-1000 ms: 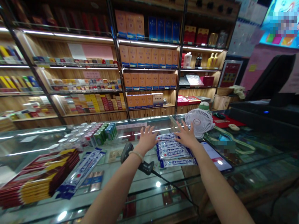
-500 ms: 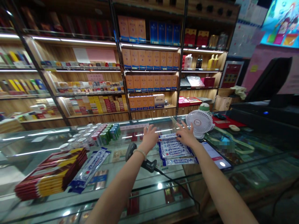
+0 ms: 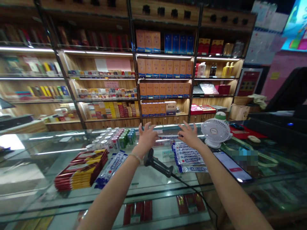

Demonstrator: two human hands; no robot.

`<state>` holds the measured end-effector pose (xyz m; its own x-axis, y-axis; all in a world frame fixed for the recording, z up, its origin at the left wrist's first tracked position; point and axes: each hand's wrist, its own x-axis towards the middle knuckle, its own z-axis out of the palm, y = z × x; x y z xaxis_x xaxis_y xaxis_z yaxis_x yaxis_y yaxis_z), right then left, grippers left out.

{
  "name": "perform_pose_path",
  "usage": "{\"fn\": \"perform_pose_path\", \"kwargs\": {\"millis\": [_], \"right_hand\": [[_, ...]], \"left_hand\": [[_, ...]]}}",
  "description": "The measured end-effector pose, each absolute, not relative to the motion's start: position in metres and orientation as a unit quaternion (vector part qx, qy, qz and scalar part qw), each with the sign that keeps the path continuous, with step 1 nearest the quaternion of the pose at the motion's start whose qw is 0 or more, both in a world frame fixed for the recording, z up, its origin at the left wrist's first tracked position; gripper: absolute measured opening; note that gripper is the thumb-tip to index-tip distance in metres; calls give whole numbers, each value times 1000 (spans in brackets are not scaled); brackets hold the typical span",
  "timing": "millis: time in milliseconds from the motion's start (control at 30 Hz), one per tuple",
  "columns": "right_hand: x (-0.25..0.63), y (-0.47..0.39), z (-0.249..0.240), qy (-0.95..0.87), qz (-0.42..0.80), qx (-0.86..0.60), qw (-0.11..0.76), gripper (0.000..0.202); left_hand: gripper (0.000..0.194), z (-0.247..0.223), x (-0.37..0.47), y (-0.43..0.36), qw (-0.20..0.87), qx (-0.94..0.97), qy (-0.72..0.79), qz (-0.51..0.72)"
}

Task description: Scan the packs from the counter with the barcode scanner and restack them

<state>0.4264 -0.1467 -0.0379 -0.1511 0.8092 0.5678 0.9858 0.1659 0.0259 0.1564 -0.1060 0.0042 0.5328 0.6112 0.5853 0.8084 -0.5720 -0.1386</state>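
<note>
Between my left hand and my right hand, one slim blue-and-white candy stick pack is held level above the glass counter, pinched at both ends. The other fingers of each hand are spread. Just below my right hand lies a row of similar blue-and-white packs. A black barcode scanner rests under my left wrist, its cable trailing toward me. To the left of that arm is a smaller pile of blue-and-white packs, beside a stack of red-and-yellow packets.
Several clear-lidded small tubs and cans stand at the back left of the counter. On the right are a white fan, a phone with a lit screen and a black monitor. Stocked shelves line the wall behind.
Both hands have lifted one pack off the row on the right and moved it left and away from the rest. The camera view has turned left.
</note>
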Motion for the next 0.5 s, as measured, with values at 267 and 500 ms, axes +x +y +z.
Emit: {"fn": "perform_pose_path", "kwargs": {"millis": [267,500], "right_hand": [[367,-127,-38,-747,-156,-591,261,20],[346,-111,-50,-744,-114,-592,288,20]], "left_hand": [[11,-2,89,-105,217,-805,-479,-275],[13,-20,73,-95,198,-793,-496,-294]]}}
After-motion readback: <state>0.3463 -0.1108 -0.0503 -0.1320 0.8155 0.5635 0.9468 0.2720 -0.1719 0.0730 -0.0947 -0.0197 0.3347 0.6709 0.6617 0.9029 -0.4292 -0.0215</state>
